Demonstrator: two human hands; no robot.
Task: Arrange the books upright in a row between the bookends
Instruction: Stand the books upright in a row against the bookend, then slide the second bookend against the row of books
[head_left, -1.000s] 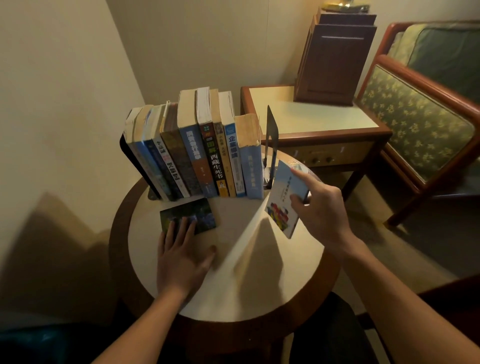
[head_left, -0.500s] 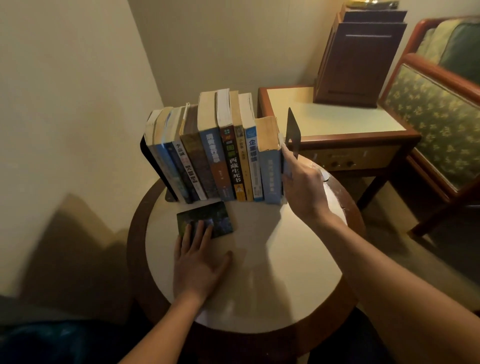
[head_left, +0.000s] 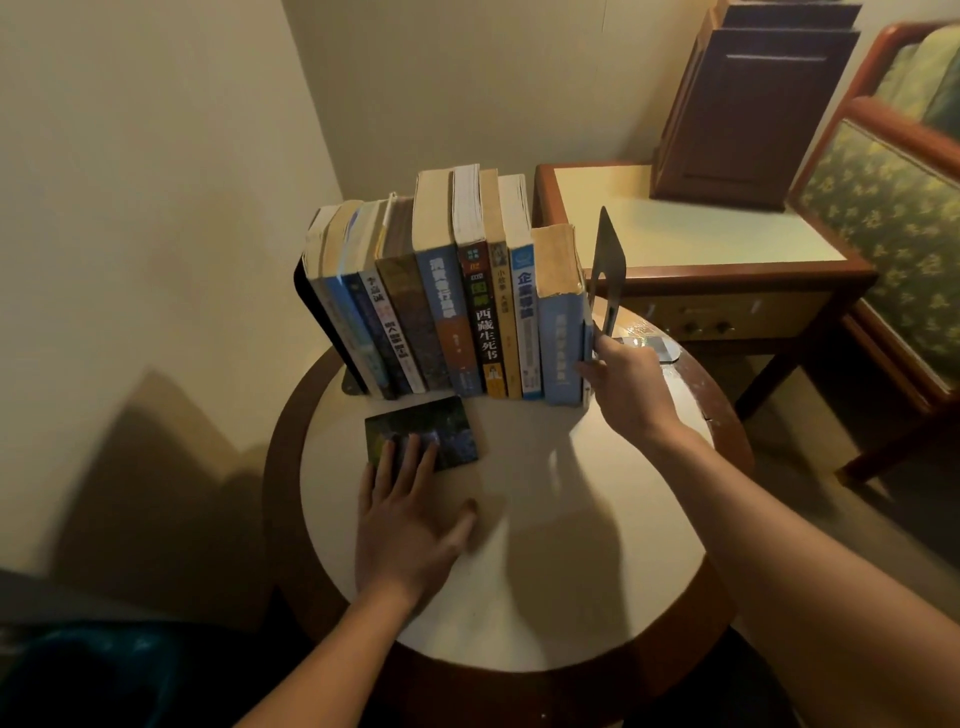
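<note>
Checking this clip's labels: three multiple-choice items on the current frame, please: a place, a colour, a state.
1. Where is the small dark book? A flat on the round table, before the row of books; B standing in the row; C atop the row.
2. Spine colour of the short book beside the thin book the right hand pinches? A red; B light blue; C black.
3. The left hand is: A curled, empty; B lifting the dark book; C flat, fingers on the dark book.
Answers: 1A, it lies on the tabletop; 2B, its spine is pale blue; 3C, straight fingers rest on its cover.
</note>
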